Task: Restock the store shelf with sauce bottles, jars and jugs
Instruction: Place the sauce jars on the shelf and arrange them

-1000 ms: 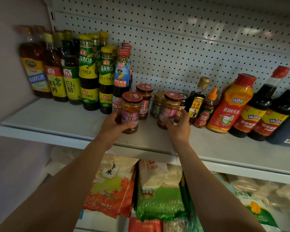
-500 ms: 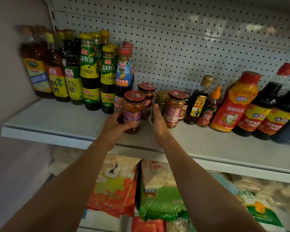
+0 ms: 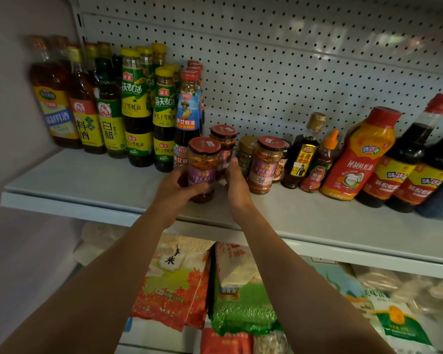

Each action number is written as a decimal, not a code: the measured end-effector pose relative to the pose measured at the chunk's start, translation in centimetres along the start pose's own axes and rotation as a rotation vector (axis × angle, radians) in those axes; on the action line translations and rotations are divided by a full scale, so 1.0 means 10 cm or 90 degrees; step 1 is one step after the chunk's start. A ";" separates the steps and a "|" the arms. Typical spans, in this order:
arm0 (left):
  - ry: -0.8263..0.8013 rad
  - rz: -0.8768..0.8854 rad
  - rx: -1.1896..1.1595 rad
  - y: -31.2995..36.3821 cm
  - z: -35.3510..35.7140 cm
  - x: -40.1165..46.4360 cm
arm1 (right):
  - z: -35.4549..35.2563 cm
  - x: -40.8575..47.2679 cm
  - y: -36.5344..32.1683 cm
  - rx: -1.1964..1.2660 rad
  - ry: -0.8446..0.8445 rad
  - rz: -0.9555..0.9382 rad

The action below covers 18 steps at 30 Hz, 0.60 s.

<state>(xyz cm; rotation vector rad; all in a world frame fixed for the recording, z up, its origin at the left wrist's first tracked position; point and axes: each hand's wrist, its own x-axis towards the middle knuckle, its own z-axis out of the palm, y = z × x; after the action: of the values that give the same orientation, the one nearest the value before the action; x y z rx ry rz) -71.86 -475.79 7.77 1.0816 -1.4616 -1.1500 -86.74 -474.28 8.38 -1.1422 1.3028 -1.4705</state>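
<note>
The jar in front of me is clear glass with a dark red lid and a purple label, packed with orange-brown chili bits. It stands upright on the grey shelf, near the front edge and a little ahead of the other jars.

My left hand is wrapped around the jar's lower half from the left, thumb across the label, fingers curled behind it. My right hand stands edge-up just to the jar's right with its fingers straight and together, in the gap between this jar and a second jar of the same kind; I cannot tell whether it touches either one.

Right behind my jar stands a third red-lidded jar, and behind my right hand's fingertips a jar with a gold lid. To the left a blue-labelled oyster sauce bottle stands just beside my jar, then rows of yellow-capped green-labelled bottles and amber cooking wine bottles toward the wall. To the right come a small dark bottle with a gold cap, an orange-nozzled squeeze bottle, a big red-and-orange bottle and dark soy sauce bottles. A white pegboard backs the shelf, and bags of rice lie below it
</note>
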 end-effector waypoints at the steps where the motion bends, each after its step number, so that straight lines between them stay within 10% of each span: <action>1: 0.000 0.002 0.002 0.00 0.00 0.00 | 0.01 -0.02 0.00 -0.009 -0.004 0.003; 18: 0.008 -0.003 -0.012 -0.05 0.00 0.03 | -0.05 0.07 -0.05 0.082 -0.006 0.016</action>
<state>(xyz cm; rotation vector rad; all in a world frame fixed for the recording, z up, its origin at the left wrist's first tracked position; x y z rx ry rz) -71.84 -476.12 7.29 1.0782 -1.4364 -1.1572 -87.39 -474.81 8.88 -1.0442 1.1945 -1.5057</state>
